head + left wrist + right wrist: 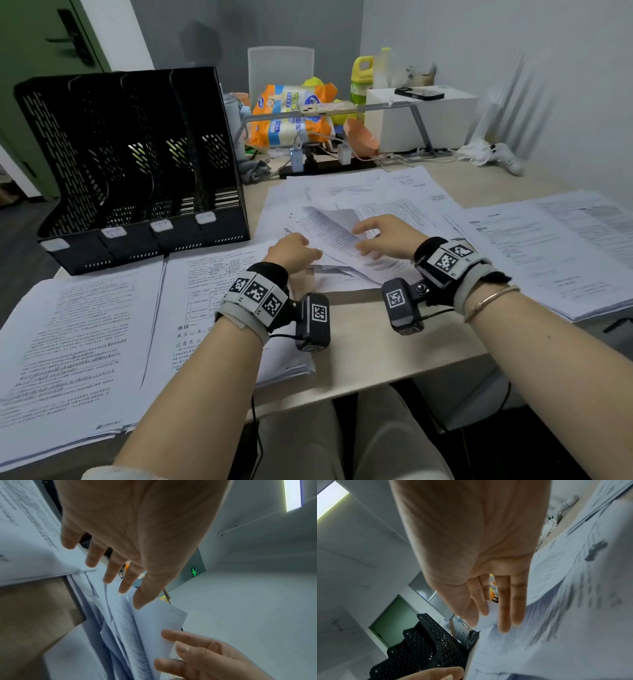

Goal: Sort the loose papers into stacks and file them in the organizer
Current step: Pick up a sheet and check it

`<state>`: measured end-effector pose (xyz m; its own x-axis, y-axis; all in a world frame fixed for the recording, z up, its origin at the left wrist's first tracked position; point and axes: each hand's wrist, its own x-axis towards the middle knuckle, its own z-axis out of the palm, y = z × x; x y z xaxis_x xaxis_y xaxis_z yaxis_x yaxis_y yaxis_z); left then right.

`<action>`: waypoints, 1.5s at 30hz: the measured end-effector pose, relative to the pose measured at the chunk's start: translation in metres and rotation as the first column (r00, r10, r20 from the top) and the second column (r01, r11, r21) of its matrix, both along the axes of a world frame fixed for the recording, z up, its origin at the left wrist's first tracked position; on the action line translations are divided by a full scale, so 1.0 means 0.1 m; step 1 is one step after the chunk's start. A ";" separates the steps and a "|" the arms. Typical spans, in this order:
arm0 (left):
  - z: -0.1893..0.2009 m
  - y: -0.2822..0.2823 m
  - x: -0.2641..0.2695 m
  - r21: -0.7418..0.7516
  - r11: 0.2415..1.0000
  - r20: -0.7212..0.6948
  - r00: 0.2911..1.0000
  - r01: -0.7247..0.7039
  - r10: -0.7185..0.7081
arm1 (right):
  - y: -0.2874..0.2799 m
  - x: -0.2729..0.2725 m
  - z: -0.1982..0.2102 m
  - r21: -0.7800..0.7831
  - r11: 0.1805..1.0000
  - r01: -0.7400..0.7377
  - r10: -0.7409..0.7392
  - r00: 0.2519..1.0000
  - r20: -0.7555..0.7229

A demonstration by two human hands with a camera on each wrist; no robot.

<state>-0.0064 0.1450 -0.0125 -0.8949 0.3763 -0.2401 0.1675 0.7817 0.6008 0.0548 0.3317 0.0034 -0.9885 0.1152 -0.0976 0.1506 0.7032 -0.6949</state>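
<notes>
Loose printed papers (346,192) lie spread over the middle of the tan table (363,346). My right hand (373,236) pinches one sheet (335,233) between thumb and fingers, and the sheet is lifted and slanted; the pinch shows in the right wrist view (481,615). My left hand (296,250) rests just left of it with relaxed fingers, its thumb touching the paper edge (149,615). Sorted stacks lie at near left (75,342), centre left (212,274) and right (548,246). The black mesh organizer (137,164) stands at the back left, its slots looking dark and bare.
Along the back edge sit orange snack bags (291,113), a green bottle (361,82), an orange bowl (361,137), a power strip (325,166) with chargers, and a white box (442,120) carrying a phone. Bare table shows near my wrists.
</notes>
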 end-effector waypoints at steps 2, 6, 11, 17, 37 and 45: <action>0.05 -0.01 0.01 0.093 0.995 -0.017 0.999 -0.034 0.036 | 0.03 0.10 0.09 -0.030 1.000 0.001 -0.002 0.998 -0.055; 0.13 -0.07 0.03 0.322 0.937 -0.036 0.987 -0.137 0.156 | 0.11 0.32 0.20 -0.150 0.985 0.081 -0.105 0.981 -0.163; 0.21 -0.13 0.06 0.456 0.845 0.088 0.958 -0.281 0.271 | 0.28 0.51 0.20 -0.392 0.892 0.222 -0.279 0.956 -0.092; 0.18 -0.07 0.19 0.357 0.912 0.201 0.970 -0.204 0.138 | 0.47 0.69 0.09 -0.158 0.920 0.358 -0.372 0.926 -0.070; 0.16 0.25 0.42 0.177 0.983 0.111 0.992 0.042 -0.062 | 0.63 0.77 -0.21 -0.122 0.927 0.354 -0.349 0.935 0.059; 0.29 0.47 0.43 0.231 0.967 -0.041 0.994 0.106 -0.099 | 0.66 0.79 -0.16 -0.252 0.869 0.425 -0.463 0.879 -0.114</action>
